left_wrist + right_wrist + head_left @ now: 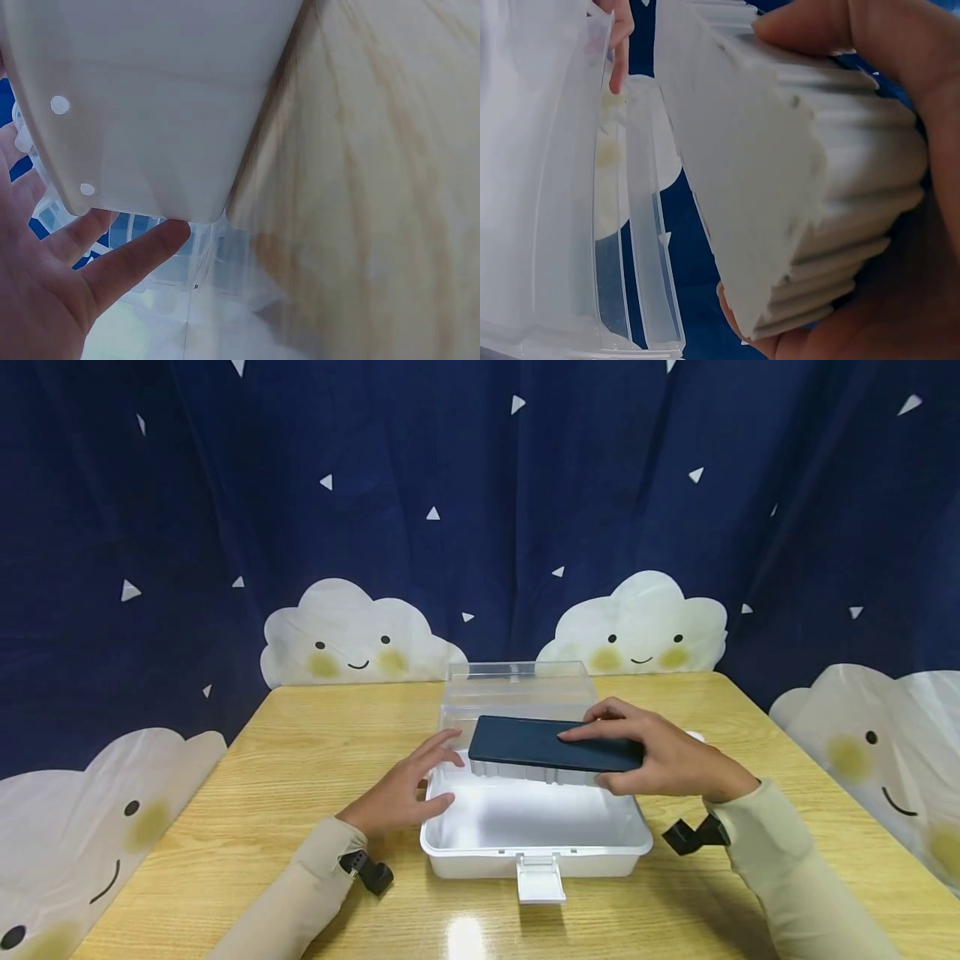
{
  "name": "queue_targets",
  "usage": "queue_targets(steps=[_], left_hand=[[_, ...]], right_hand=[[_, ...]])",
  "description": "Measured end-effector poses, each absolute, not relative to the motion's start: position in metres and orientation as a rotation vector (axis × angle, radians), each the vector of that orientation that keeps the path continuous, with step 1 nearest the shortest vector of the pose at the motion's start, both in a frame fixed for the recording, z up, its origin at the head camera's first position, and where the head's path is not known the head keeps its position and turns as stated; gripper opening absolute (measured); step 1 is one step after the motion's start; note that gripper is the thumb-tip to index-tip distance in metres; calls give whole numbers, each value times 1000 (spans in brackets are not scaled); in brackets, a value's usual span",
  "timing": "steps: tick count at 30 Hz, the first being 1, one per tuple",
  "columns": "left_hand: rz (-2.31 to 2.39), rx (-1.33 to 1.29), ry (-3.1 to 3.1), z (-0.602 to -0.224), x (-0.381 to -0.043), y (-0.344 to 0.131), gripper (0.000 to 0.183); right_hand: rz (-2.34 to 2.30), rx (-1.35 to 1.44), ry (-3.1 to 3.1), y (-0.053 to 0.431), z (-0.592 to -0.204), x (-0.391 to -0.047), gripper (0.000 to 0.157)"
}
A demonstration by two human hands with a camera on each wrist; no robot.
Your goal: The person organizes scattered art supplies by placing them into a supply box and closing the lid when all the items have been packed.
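My right hand (663,752) grips a flat oblong case with a dark blue top (521,742) and pale ribbed sides, holding it by its right end. The case is over the back part of an opened white plastic box (536,864). In the right wrist view its white underside (742,150) faces the camera, with the thumb and fingers around the ribbed edges. At the box's left wall is my left hand (405,789), its fingers spread and only loosely bent. One of its fingertips (176,231) is right at the wall's edge in the left wrist view.
The box's clear lid (517,693) stands raised behind it. A white latch (540,883) hangs folded down at the front. All this is on a wooden table (337,727), with a dark blue curtain (480,460) behind. Each wrist carries a small black device (367,870).
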State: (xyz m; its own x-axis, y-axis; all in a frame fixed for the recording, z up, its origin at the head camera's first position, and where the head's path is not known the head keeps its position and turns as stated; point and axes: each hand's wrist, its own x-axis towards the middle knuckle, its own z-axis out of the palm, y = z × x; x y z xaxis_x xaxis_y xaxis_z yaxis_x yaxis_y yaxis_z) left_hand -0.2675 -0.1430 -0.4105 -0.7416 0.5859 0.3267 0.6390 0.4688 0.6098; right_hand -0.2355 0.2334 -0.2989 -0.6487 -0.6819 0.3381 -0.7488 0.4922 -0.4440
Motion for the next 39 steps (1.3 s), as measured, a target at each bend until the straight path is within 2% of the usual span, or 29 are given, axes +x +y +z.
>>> queue_targets(steps=[10,39], left_hand=[[-1124,-1111,-2626,-411,-269,-144,39],[-1131,-1109,-2625,-411,-269,-144,39]], right_hand=[[825,1365,-2606,231,-299,-233,58],[748,1417,-2749,218,-303,-224,54]])
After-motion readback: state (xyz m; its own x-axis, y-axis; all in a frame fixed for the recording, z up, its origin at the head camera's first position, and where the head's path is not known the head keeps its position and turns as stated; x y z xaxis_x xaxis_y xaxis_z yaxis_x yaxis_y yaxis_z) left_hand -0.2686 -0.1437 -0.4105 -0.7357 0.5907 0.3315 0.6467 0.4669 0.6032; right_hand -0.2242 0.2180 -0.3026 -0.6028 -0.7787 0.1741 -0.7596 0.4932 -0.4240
